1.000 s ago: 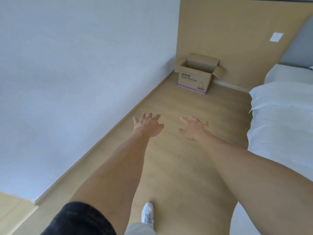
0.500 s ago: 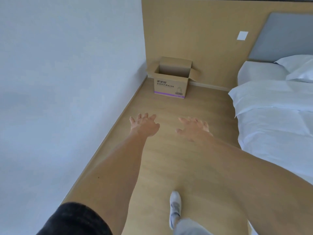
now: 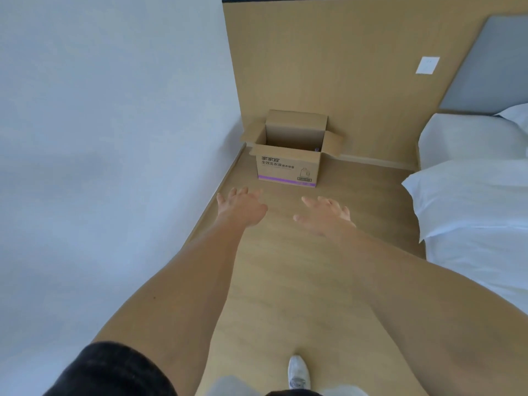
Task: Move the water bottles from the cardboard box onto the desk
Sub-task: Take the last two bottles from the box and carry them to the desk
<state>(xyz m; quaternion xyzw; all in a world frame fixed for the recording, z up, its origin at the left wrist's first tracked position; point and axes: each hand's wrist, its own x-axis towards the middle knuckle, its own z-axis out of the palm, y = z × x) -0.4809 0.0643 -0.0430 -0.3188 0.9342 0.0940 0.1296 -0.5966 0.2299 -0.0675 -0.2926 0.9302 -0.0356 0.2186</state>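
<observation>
An open cardboard box (image 3: 288, 167) with printed text and a purple stripe stands on the wooden floor in the corner, its flaps folded out. A small dark bit shows at its inner right edge; its contents are otherwise hidden. My left hand (image 3: 243, 205) and my right hand (image 3: 324, 214) are stretched out in front of me, fingers spread and empty, a short way before the box. No desk is in view.
A white wall (image 3: 114, 138) runs along the left. A bed (image 3: 471, 212) with white sheets and pillows fills the right side. A wooden panel (image 3: 343, 67) with a white socket stands behind the box. My white shoe (image 3: 298, 371) is on the floor strip between wall and bed.
I have walked closer to the box, which now looks larger and more central. Both hands stay outstretched and empty. My foot has shifted with the step.
</observation>
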